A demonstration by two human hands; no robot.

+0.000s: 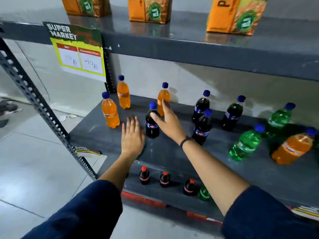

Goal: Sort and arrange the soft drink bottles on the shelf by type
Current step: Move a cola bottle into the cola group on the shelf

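Observation:
On the grey middle shelf (172, 157) stand blue-capped bottles. Two orange ones (110, 111) (123, 93) are at the left, a third orange bottle (163, 95) stands behind my right hand, and a fourth (293, 147) is at the far right. A dark cola bottle (151, 125) stands between my hands; three more cola bottles (201, 106) (202, 126) (232, 114) are further right. Two green bottles (246, 144) (279, 118) stand right of those. My left hand (132, 135) lies flat and open on the shelf beside the cola bottle. My right hand (165, 119) is open, thumb touching that bottle's neck, fingers against the orange bottle behind.
Orange juice cartons (150, 9) stand on the upper shelf. A price sign (77, 50) hangs at its left edge beside the perforated steel post (34, 100). The lower shelf carries red-capped cola bottles (144, 175) and a green bottle (204, 194). Tiled floor lies to the left.

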